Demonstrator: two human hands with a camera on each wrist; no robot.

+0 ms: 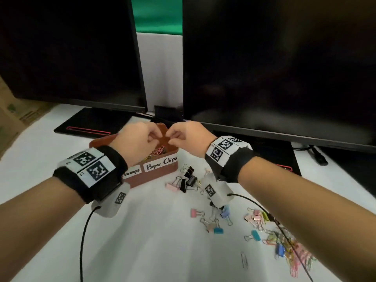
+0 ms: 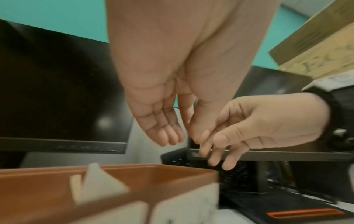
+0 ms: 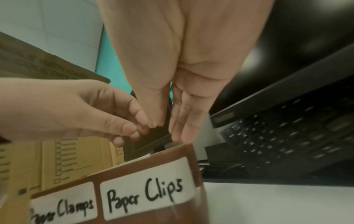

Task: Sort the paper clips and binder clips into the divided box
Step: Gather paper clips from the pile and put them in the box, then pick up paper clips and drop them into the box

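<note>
The brown divided box (image 1: pixel 154 177) stands mid-table with labels "Paper Clamps" and "Paper Clips" (image 3: pixel 145 195). Coloured paper clips (image 1: pixel 157 152) lie in its right compartment. Both hands hover over that compartment with their fingertips meeting. My left hand (image 1: pixel 160 136) pinches with thumb and forefinger, and a thin wire, seemingly a paper clip (image 3: pixel 121 140), shows faintly under its fingertips. My right hand (image 1: pixel 170 137) pinches at the same spot, its other fingers (image 3: pixel 182 128) hanging straight. Binder clips (image 1: pixel 188 180) lie loose in front of the box.
More binder clips (image 1: pixel 213 220) and a mixed pile of clips (image 1: pixel 289 247) lie on the white table at the right, under my right forearm. Two dark monitors (image 1: pixel 274 68) stand close behind the box, a keyboard (image 3: pixel 287 136) beneath one. A cardboard carton (image 1: pixel 12 119) is at the left.
</note>
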